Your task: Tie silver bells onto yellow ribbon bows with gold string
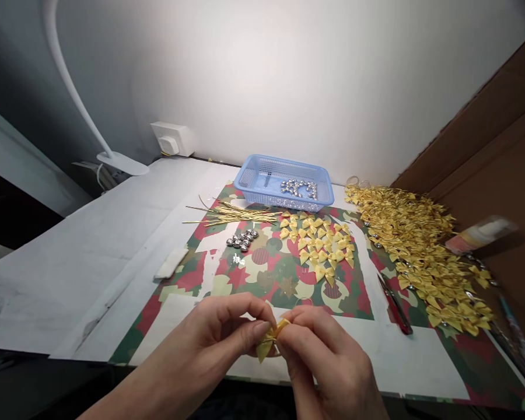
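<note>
Close to the table's front edge, my left hand [227, 332] and my right hand [324, 356] meet over one yellow ribbon bow [266, 345]. Both pinch it between thumb and fingers, so much of it is covered. Beyond them lies a group of loose yellow bows [321, 245] on the patterned sheet. Left of those sits a small cluster of silver bells [242, 239]. A bundle of gold twist ties [240, 213] is spread behind the bells.
At the back stands a blue plastic basket [284, 198] with silver bells inside. A big heap of yellow bows [402, 245] fills the right side, beside a cardboard wall [485, 146]. Red-handled snips [396, 306] lie before it. A white lamp [122, 163] rises at left.
</note>
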`<state>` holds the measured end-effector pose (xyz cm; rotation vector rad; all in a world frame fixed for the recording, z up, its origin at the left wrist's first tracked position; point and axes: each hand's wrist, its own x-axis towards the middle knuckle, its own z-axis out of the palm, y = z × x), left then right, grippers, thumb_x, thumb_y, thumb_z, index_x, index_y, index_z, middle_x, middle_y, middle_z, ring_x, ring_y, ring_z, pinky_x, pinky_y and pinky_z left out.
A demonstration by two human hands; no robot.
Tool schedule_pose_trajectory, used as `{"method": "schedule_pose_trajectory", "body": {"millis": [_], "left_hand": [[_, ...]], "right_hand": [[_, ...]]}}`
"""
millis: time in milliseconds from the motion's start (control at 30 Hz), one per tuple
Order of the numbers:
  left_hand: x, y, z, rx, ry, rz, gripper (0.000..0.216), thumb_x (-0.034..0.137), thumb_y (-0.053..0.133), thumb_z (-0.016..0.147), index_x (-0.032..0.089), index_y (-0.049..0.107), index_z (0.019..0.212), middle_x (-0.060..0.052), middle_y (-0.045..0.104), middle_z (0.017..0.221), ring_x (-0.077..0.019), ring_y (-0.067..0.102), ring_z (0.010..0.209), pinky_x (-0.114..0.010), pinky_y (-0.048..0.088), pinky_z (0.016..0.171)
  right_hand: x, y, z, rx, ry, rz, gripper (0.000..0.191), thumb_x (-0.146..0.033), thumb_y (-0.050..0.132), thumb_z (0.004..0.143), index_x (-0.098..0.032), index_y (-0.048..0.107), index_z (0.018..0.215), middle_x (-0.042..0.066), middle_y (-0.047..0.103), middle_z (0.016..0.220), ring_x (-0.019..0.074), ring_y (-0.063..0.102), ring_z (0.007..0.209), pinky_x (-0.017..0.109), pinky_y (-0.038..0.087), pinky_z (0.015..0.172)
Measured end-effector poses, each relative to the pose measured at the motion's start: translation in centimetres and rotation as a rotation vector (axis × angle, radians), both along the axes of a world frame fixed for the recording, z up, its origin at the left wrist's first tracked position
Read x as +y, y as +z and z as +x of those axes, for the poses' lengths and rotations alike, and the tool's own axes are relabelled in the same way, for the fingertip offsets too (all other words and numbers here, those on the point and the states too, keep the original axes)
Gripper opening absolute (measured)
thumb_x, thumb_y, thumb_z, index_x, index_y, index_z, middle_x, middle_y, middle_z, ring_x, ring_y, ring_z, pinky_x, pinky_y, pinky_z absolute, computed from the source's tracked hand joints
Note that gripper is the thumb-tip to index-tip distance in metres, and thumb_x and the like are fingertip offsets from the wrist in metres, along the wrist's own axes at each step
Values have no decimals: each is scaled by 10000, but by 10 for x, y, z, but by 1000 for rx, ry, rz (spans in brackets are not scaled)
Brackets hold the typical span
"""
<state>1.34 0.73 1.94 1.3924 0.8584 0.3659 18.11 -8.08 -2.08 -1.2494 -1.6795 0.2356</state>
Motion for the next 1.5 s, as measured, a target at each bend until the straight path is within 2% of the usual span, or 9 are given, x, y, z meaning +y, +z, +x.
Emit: {"method": "schedule_pose_trajectory", "body": {"millis": [100, 233, 367, 500, 967, 1200, 1400, 1500], "left_hand": [[0, 1, 0, 6, 8, 3, 250, 403, 616, 953, 217, 728, 831, 31, 633, 734, -163, 544, 712, -246, 459, 665], [-2, 4, 1, 40, -1, 9, 265, 430, 628, 939, 215, 727, 819, 31, 614, 722, -162, 516, 698, -251, 438, 632], [-2, 5, 1, 20, 5, -31, 130, 331, 696, 881, 226, 757, 836, 20, 702, 759, -178, 609, 751, -252, 494, 686], [-1, 6, 3, 5, 13, -12, 113, 315, 704, 882, 237, 778, 848, 6, 768, 811, -202, 684, 809, -266, 544, 740], [-2, 0, -3, 2, 19, -12, 131, 339, 734, 873, 239, 811, 841, 3, 773, 792, -191, 659, 769, -261, 540, 704], [-3, -1, -3, 11, 22, -18, 109, 321, 744, 872, 250, 826, 863, -13, 796, 826, -214, 694, 805, -277, 561, 735], [-2, 1, -2, 28, 4, 94, 180, 326, 697, 895, 241, 818, 793, -17, 766, 762, -209, 666, 743, -273, 559, 692], [0, 1, -2, 16, 17, 49, 160, 323, 709, 889, 246, 831, 819, -22, 789, 793, -219, 680, 775, -281, 563, 714]], "right_hand": [[-2, 0, 1, -4, 21, -76, 263, 18, 478, 928, -189, 627, 990, 49, 607, 909, 151, 609, 771, 251, 537, 737], [-4, -1, 3, -31, 29, -99, 258, 11, 473, 928, -187, 620, 1004, 53, 586, 897, 155, 594, 747, 252, 525, 696], [-4, -2, 2, -26, 32, -90, 256, 18, 473, 918, -176, 611, 1013, 56, 581, 892, 162, 595, 762, 256, 521, 694], [-5, 0, -2, -34, 2, -101, 244, 16, 466, 918, -174, 598, 993, 45, 550, 859, 157, 572, 725, 257, 508, 660], [-5, 0, -11, 1, -102, -122, 214, -11, 486, 934, -203, 558, 873, -3, 495, 794, 120, 512, 643, 242, 402, 574], [-4, 0, -13, 65, -129, -154, 202, -26, 507, 893, -211, 571, 846, -16, 501, 772, 113, 537, 626, 241, 419, 589], [-4, -1, -16, 68, -149, -159, 197, -34, 510, 887, -214, 561, 823, -19, 489, 752, 116, 529, 613, 245, 410, 575], [-4, -1, -18, 64, -163, -175, 197, -35, 516, 886, -214, 556, 812, -20, 491, 748, 118, 529, 616, 248, 410, 579]]}}
